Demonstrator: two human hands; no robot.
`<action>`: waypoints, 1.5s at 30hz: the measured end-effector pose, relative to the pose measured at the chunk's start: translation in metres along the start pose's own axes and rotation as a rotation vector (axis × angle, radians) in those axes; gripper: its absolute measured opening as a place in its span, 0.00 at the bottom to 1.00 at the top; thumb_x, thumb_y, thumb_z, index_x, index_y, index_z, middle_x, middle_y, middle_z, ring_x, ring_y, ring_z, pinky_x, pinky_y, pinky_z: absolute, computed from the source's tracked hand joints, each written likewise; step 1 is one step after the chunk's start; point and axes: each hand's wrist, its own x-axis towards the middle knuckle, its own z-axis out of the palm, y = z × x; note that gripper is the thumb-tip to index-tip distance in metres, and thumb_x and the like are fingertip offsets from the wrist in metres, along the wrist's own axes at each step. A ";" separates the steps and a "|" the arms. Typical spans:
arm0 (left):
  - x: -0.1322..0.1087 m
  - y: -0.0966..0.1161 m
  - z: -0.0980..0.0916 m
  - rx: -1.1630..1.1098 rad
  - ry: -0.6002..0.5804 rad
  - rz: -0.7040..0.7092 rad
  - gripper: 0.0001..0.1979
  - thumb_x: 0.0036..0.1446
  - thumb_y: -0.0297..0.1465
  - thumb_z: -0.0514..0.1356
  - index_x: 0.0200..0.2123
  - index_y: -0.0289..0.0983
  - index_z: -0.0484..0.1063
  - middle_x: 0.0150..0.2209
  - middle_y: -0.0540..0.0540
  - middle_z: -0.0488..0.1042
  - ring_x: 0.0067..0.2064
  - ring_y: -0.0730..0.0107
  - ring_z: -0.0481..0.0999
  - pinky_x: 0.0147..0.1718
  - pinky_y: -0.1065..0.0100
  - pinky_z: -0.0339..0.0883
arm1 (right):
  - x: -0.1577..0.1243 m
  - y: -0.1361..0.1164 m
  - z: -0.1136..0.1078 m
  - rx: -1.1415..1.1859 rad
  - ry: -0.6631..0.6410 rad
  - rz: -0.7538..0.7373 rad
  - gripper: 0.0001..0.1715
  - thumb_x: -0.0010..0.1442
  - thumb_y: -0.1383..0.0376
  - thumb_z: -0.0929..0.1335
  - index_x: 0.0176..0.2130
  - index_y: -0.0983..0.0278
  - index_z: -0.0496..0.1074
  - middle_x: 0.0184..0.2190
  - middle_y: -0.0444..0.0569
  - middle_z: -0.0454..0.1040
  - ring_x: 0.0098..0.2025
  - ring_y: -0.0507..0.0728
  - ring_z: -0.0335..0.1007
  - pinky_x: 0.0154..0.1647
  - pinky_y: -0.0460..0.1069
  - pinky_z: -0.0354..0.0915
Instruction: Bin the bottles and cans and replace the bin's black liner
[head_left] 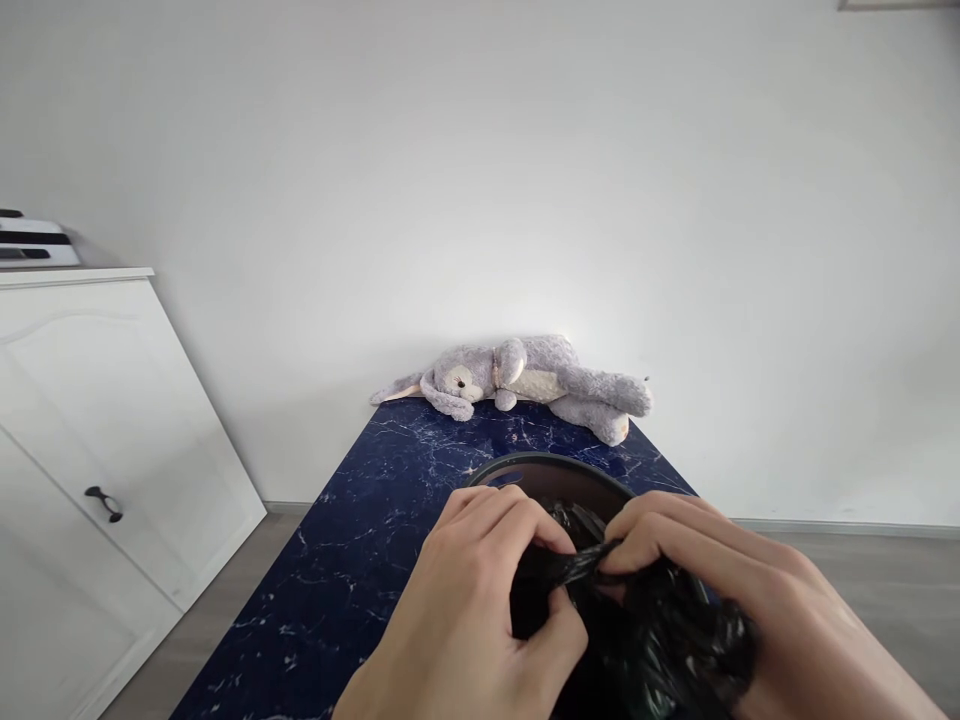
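My left hand (480, 590) and my right hand (720, 590) are both closed on a crumpled black plastic bag (660, 640) at the near end of the table. Their fingertips pinch a twisted strip of the bag between them. Just behind the hands stands a dark round bin (551, 470), its rim showing above my fingers. The lower part of the bag is hidden by my hands and the frame's edge.
The dark blue marble-patterned table (375, 540) runs away from me to a white wall. A grey plush animal (517, 385) lies on its side at the far end. A white cabinet (97, 450) with a dark handle stands at left, with a device on top.
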 end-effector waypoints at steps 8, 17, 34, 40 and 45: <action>-0.003 -0.001 0.000 -0.008 -0.013 -0.039 0.06 0.61 0.27 0.59 0.41 0.43 0.70 0.43 0.49 0.78 0.47 0.58 0.77 0.44 0.61 0.71 | 0.009 0.003 0.017 -0.089 0.207 -0.090 0.12 0.62 0.73 0.65 0.41 0.56 0.67 0.39 0.42 0.74 0.33 0.52 0.72 0.32 0.45 0.65; 0.000 -0.003 -0.010 -0.019 -0.013 -0.037 0.10 0.61 0.26 0.60 0.44 0.45 0.72 0.43 0.53 0.79 0.48 0.61 0.78 0.46 0.63 0.70 | 0.015 -0.003 0.027 -0.030 0.423 -0.224 0.12 0.65 0.77 0.65 0.38 0.59 0.68 0.40 0.48 0.71 0.37 0.54 0.71 0.35 0.48 0.65; 0.001 -0.003 -0.018 -0.211 -0.338 0.120 0.13 0.64 0.38 0.68 0.29 0.40 0.73 0.35 0.53 0.77 0.41 0.67 0.75 0.46 0.67 0.67 | 0.011 -0.008 0.040 -0.145 0.688 -0.347 0.11 0.65 0.75 0.63 0.35 0.60 0.67 0.38 0.49 0.69 0.36 0.54 0.70 0.28 0.49 0.63; 0.002 -0.002 -0.016 -0.414 -0.027 -0.088 0.15 0.70 0.45 0.61 0.53 0.48 0.77 0.53 0.51 0.79 0.54 0.62 0.77 0.54 0.66 0.70 | 0.003 -0.009 0.041 -0.173 0.575 -0.320 0.12 0.69 0.74 0.60 0.38 0.60 0.67 0.40 0.50 0.69 0.34 0.55 0.71 0.29 0.50 0.63; 0.007 -0.003 -0.014 -0.511 -0.031 -0.092 0.08 0.68 0.40 0.65 0.40 0.46 0.84 0.44 0.53 0.84 0.46 0.66 0.82 0.48 0.71 0.73 | 0.003 -0.013 0.037 -0.148 0.418 -0.271 0.13 0.72 0.70 0.55 0.40 0.59 0.64 0.42 0.51 0.64 0.37 0.56 0.69 0.32 0.50 0.63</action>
